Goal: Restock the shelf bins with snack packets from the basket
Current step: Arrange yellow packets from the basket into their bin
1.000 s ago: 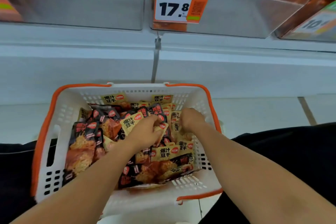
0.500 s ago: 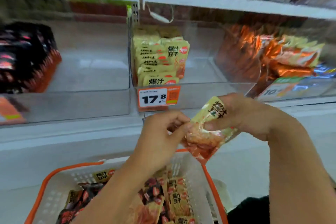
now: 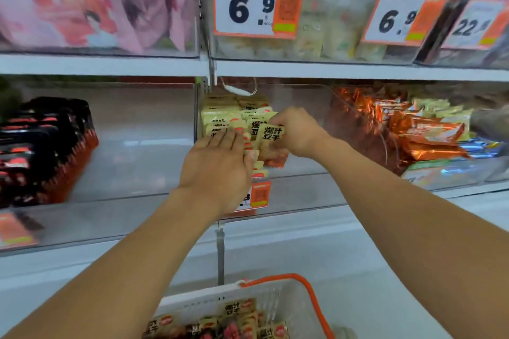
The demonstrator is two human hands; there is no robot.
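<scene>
— Where are the hands?
— Both arms reach up to the clear middle bin (image 3: pixel 297 187); the right hand (image 3: pixel 296 132) pinches a yellow snack packet (image 3: pixel 271 140) upright at the front of the stack of yellow packets (image 3: pixel 223 118) in that bin; the left hand (image 3: pixel 220 168) lies flat, fingers straight, against the stack's face

— And the containers?
— The white basket (image 3: pixel 311 303), orange-rimmed, sits low with more packets inside; the left bin holds black packs (image 3: pixel 46 146), the right one orange wrappers (image 3: pixel 413 129)
</scene>
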